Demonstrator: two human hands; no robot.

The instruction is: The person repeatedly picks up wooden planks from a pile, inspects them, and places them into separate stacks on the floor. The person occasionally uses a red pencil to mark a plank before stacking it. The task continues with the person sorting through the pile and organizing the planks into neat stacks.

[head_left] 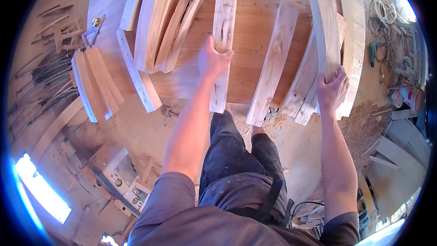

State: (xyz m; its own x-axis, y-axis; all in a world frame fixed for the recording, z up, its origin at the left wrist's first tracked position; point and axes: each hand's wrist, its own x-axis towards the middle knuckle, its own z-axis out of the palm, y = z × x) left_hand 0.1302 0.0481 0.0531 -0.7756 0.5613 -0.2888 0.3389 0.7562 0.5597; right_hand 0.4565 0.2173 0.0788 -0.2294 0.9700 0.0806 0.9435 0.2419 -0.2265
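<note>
Near the middle of the workbench [191, 84], my left hand [215, 60] grips a short pale wooden board [223, 25] by its edges, thumb across its upper face. A dark crack runs along that board's grain. At the right, my right hand [333, 90] is closed round the near end of a longer wooden board [324, 32], which lies over other boards [302, 79]. Between my hands another pale board [272, 66] rests on the bench, its near end jutting past the front edge; neither hand touches it.
Several long boards [152, 23] lie at the bench's left, with a short stack [98, 82] at its corner. A yellow tape measure [95, 22] sits behind that stack. Scrap wood [59, 32] covers the left floor. A green drill [374, 52] and coiled cable [384, 11] lie right.
</note>
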